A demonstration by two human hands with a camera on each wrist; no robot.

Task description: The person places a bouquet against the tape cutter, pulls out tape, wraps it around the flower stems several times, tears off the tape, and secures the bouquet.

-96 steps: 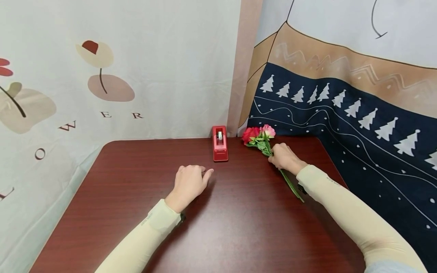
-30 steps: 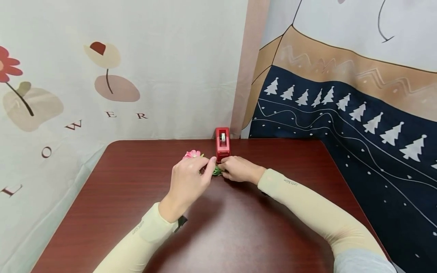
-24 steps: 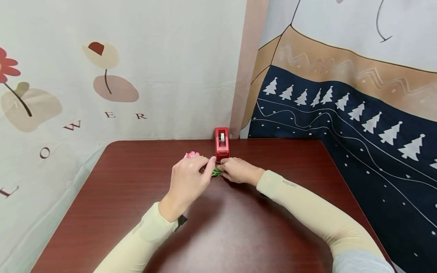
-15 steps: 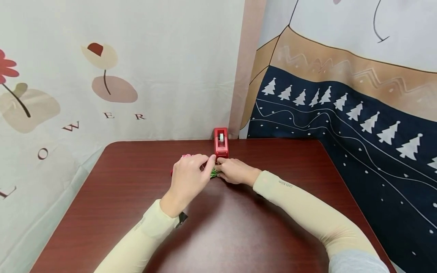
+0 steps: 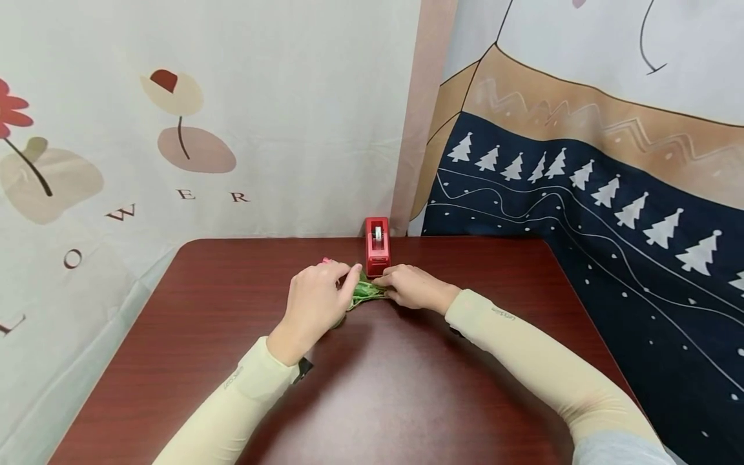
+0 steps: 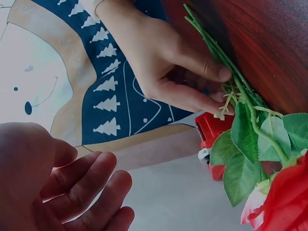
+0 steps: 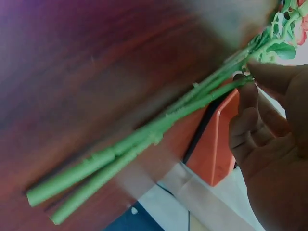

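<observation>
My right hand (image 5: pixel 415 287) pinches the green stems (image 7: pixel 139 137) of a small bunch of flowers between thumb and fingers, just below the leaves (image 5: pixel 366 290). A red bloom (image 6: pixel 288 199) and a pink bloom (image 6: pixel 253 207) show at the bunch's head in the left wrist view. In the head view, my left hand (image 5: pixel 318 297) covers most of the blooms. Its fingers (image 6: pixel 98 190) are loosely bent with nothing between them, apart from the bunch in the left wrist view. Close behind the right fingertips stands a red tape dispenser (image 5: pixel 378 248).
The dark red-brown wooden table (image 5: pixel 407 387) runs back to a pale printed cloth (image 5: pixel 302 129). On the right hangs a navy cloth (image 5: pixel 523 200) with white trees. The tape dispenser stands near the table's back edge.
From the table's right side, my right hand has brought the flowers leftward in front of the tape dispenser. Over the last half second it shifts slightly right, and more leaves show between the hands.
</observation>
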